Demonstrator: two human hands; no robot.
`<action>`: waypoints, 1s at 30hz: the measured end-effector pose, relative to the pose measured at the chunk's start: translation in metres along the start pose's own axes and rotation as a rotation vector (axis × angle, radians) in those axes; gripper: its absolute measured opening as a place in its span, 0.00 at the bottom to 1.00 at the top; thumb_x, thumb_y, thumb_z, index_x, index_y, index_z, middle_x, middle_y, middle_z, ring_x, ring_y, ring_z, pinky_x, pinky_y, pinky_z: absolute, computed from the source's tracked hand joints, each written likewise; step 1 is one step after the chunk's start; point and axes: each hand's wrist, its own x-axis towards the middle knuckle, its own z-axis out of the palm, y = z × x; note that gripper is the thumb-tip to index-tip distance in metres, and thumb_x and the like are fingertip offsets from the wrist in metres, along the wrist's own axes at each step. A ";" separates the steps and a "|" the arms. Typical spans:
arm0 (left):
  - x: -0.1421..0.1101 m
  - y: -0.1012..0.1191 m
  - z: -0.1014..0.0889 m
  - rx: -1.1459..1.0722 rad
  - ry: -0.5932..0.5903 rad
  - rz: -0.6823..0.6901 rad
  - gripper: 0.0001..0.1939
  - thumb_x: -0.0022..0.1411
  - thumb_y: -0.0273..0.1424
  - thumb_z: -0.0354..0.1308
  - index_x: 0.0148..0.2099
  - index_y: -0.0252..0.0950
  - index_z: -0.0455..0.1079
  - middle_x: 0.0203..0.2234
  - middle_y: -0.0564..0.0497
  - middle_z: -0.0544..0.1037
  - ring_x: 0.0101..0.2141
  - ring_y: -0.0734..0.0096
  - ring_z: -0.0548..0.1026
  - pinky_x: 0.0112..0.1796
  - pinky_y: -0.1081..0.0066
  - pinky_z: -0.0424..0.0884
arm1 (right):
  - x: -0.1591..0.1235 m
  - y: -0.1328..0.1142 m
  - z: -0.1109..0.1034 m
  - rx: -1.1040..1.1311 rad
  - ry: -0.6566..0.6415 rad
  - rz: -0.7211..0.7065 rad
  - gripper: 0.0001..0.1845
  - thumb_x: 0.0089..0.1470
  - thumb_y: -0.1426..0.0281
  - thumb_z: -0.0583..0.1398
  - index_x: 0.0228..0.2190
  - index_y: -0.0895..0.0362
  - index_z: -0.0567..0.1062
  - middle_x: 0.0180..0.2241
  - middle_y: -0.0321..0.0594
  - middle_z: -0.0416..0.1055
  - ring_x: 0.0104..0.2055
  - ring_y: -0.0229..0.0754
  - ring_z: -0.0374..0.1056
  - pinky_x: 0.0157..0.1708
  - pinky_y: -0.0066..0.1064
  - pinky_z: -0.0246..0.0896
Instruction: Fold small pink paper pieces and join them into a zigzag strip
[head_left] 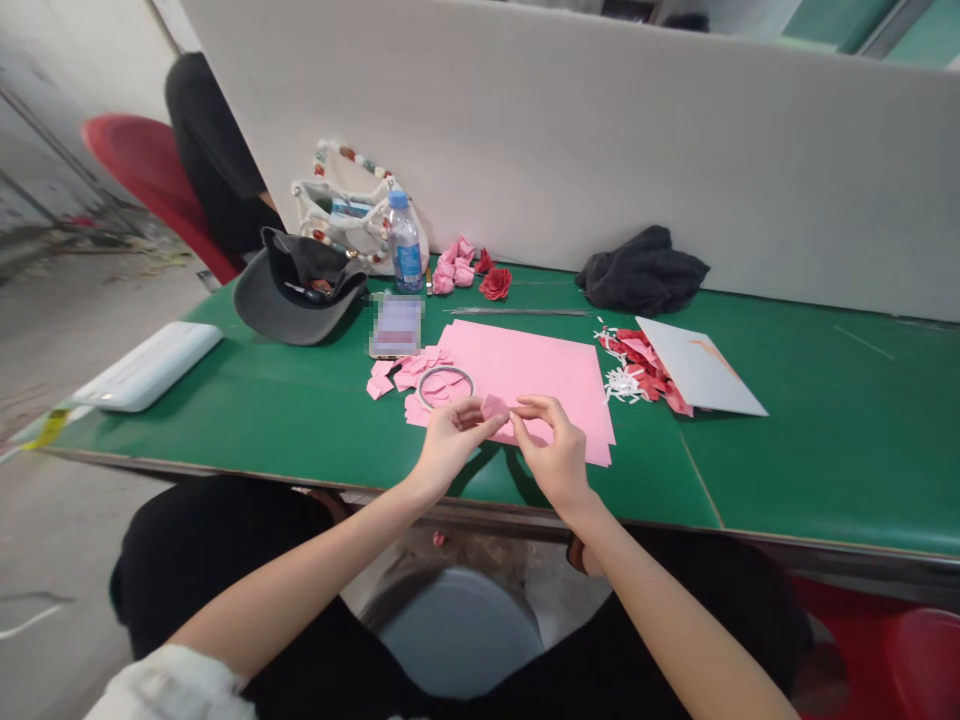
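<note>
A small folded piece of pink paper (493, 407) is pinched between the fingertips of my left hand (454, 445) and my right hand (551, 452), above the near edge of a stack of pink paper sheets (525, 375). Left of the stack lie several loose pink paper squares (397, 376) and a thin metal ring (445, 386), close to my left hand. All of this rests on a green table (240, 400).
Along the white partition (570, 130) stand a water bottle (406, 243), pink paper roses (454, 268) and a red one (495, 284). A black cap (296, 292) lies left; red paper scraps (637, 365) and dark cloth (641, 272) lie right. A person in black (214, 160) sits beyond.
</note>
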 end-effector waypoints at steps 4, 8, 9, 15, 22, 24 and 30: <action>0.001 -0.002 -0.001 -0.021 -0.010 -0.014 0.10 0.46 0.31 0.69 0.28 0.33 0.71 0.21 0.56 0.74 0.27 0.76 0.74 0.31 0.77 0.69 | -0.001 0.004 0.000 -0.070 0.000 -0.079 0.10 0.56 0.73 0.56 0.41 0.54 0.69 0.36 0.41 0.74 0.38 0.40 0.73 0.42 0.34 0.69; 0.000 0.001 -0.001 -0.006 -0.001 -0.038 0.11 0.46 0.31 0.70 0.29 0.33 0.72 0.19 0.57 0.74 0.28 0.73 0.75 0.31 0.77 0.69 | -0.001 0.003 0.000 0.012 0.004 0.007 0.10 0.56 0.73 0.56 0.41 0.54 0.69 0.35 0.40 0.74 0.37 0.40 0.73 0.41 0.33 0.69; 0.000 0.002 -0.001 0.002 0.003 -0.043 0.11 0.45 0.32 0.70 0.29 0.33 0.72 0.19 0.56 0.74 0.28 0.73 0.75 0.31 0.76 0.69 | -0.001 0.001 0.000 0.042 0.003 0.034 0.10 0.55 0.73 0.56 0.41 0.55 0.69 0.35 0.40 0.74 0.37 0.40 0.73 0.41 0.33 0.69; 0.000 0.005 -0.001 0.032 -0.008 -0.049 0.13 0.46 0.33 0.69 0.34 0.33 0.73 0.26 0.52 0.79 0.30 0.70 0.77 0.33 0.74 0.71 | 0.015 0.007 -0.015 0.052 0.017 0.106 0.12 0.53 0.70 0.58 0.41 0.56 0.69 0.33 0.40 0.75 0.35 0.41 0.73 0.40 0.34 0.68; 0.002 0.013 -0.004 0.074 -0.065 -0.049 0.13 0.50 0.35 0.67 0.36 0.32 0.71 0.31 0.48 0.80 0.34 0.68 0.77 0.34 0.74 0.71 | 0.066 0.081 -0.115 -0.436 0.252 0.315 0.15 0.47 0.71 0.58 0.40 0.59 0.70 0.27 0.42 0.75 0.29 0.45 0.71 0.36 0.38 0.66; 0.001 0.015 -0.004 0.081 -0.086 -0.071 0.12 0.52 0.35 0.66 0.34 0.33 0.70 0.31 0.48 0.80 0.34 0.69 0.77 0.33 0.75 0.71 | 0.069 0.094 -0.129 -0.584 0.221 0.408 0.14 0.46 0.72 0.58 0.38 0.59 0.71 0.25 0.42 0.74 0.30 0.47 0.71 0.36 0.39 0.65; -0.002 0.018 -0.003 0.032 -0.163 -0.102 0.12 0.55 0.35 0.64 0.37 0.32 0.70 0.34 0.47 0.79 0.38 0.65 0.78 0.37 0.72 0.72 | 0.065 0.104 -0.121 -0.664 0.187 0.424 0.15 0.48 0.76 0.53 0.38 0.60 0.73 0.27 0.45 0.75 0.35 0.48 0.71 0.42 0.42 0.64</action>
